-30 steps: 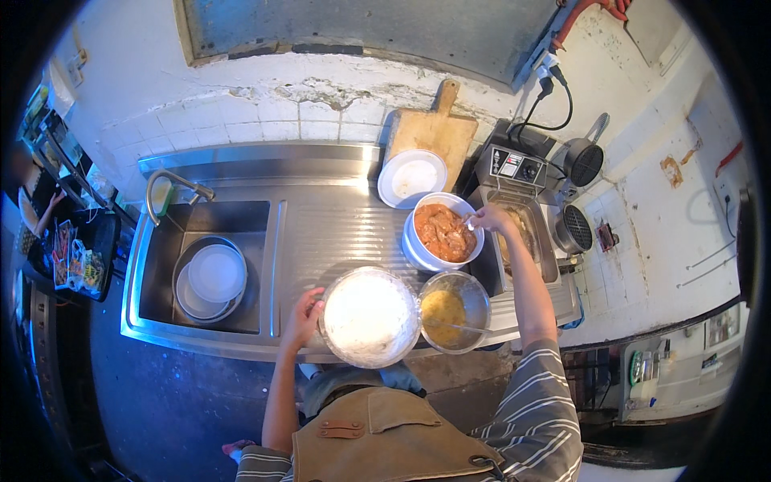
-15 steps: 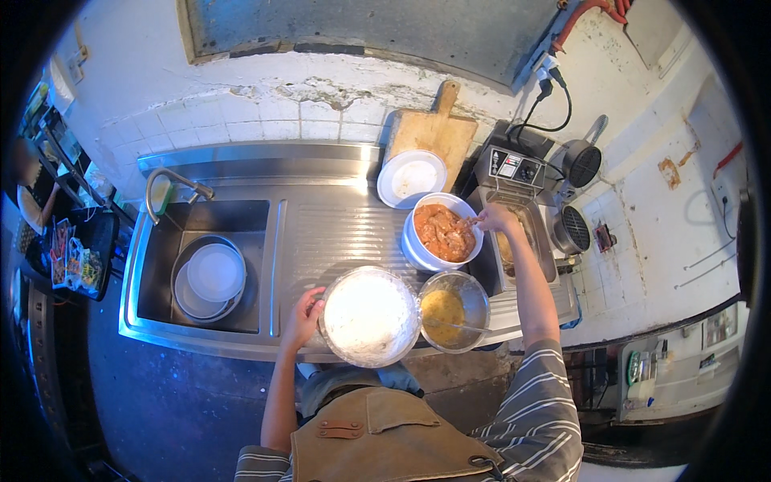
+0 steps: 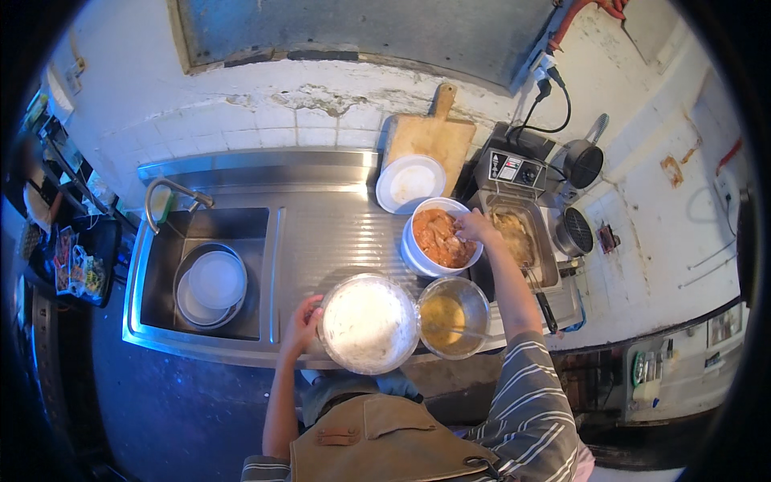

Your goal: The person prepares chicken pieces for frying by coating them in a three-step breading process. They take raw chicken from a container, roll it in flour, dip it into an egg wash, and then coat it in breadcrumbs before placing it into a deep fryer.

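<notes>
My left hand (image 3: pixel 302 323) grips the left rim of a bowl of white flour (image 3: pixel 369 323) at the counter's front edge, thumb on the rim. My right hand (image 3: pixel 477 227) reaches over the right rim of a white tub (image 3: pixel 414 259). Its fingertips are pinched together in the reddish marinated meat (image 3: pixel 438 241), on what seems to be a piece of it. Against the flour bowl's right side stands a metal bowl of yellow egg-like liquid (image 3: pixel 443 315), with a thin utensil leaning in it. A deep fryer (image 3: pixel 507 170) with bubbling brownish oil lies just right of the tub.
A white plate (image 3: pixel 410 184) and a wooden cutting board (image 3: pixel 430 145) lean at the back wall. The sink (image 3: pixel 165 265) on the left holds a basin of white plates (image 3: pixel 217 279). The fryer basket's black handle (image 3: pixel 546 312) juts toward me. Pans (image 3: pixel 582 163) hang on the right.
My right hand has moved left from the tub's right rim into the meat. More of the fryer's oil and basket handle now shows. My left hand keeps its hold on the flour bowl.
</notes>
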The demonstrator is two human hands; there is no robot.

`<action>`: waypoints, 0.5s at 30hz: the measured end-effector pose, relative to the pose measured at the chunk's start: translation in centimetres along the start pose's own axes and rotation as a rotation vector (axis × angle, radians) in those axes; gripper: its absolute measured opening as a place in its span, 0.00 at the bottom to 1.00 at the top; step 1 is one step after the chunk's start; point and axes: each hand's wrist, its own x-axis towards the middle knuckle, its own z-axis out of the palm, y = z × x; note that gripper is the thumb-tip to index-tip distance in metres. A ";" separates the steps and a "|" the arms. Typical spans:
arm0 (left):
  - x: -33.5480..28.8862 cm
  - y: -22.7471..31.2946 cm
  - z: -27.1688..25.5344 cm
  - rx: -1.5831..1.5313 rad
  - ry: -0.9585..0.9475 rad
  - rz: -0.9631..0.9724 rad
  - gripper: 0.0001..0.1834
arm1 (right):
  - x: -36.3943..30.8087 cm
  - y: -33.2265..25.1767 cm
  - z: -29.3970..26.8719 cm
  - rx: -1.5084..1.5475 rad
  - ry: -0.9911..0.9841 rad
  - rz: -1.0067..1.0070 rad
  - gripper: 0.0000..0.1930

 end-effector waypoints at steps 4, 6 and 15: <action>-0.2 0.7 0.3 -0.005 -0.007 -0.026 0.18 | 0.7 1.5 0.4 -0.089 0.037 -0.109 0.14; 0.0 0.6 0.4 -0.002 -0.022 -0.056 0.18 | 0.8 2.2 0.5 -0.175 0.029 -0.141 0.11; -0.2 0.1 0.3 -0.004 -0.014 0.034 0.18 | -1.0 1.5 -3.4 -0.274 -0.013 -0.247 0.10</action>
